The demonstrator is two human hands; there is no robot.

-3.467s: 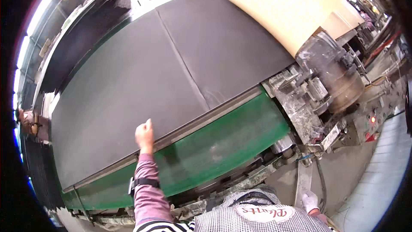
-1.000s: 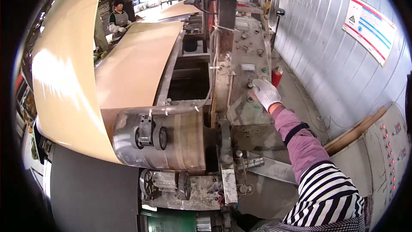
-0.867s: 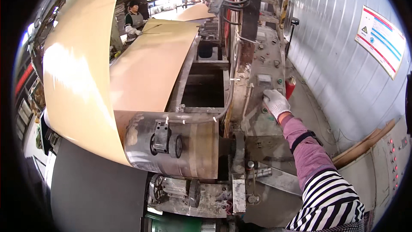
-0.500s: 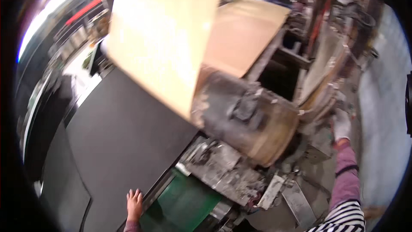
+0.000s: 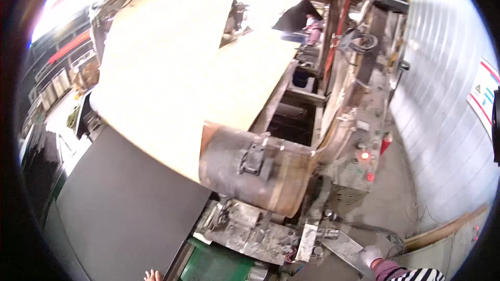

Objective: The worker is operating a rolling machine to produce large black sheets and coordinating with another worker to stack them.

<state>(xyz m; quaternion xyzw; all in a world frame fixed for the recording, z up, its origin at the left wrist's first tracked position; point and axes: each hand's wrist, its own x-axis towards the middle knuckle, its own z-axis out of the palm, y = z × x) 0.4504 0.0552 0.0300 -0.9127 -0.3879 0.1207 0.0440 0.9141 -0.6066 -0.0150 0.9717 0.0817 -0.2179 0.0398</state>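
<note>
At the lower edge, only the bare fingers of my left hand [image 5: 153, 276] show, stretched out over the dark grey sheet [image 5: 133, 198] near its right edge. My right hand [image 5: 370, 255], in a white glove, is at the lower right beside the end of a flat metal plate [image 5: 346, 250]. I cannot make out its fingers, nor whether it touches the plate. A large pale board [image 5: 156, 67] slopes down over a brown, worn roller [image 5: 260, 174] and overlaps the far part of the dark sheet.
Green belting [image 5: 216, 265] runs below the grimy machine frame [image 5: 245, 229]. A control panel [image 5: 359, 164] with red lights stands right of the roller. Beyond are a pale ribbed wall [image 5: 432, 62] and a person [image 5: 313, 28] in the distance. Wooden boards [image 5: 448, 231] lie at the lower right.
My right hand has come away from the control panel, down toward the metal plate. My left hand now sits lower in the picture. The whole view has shifted, bringing in more of the right wall.
</note>
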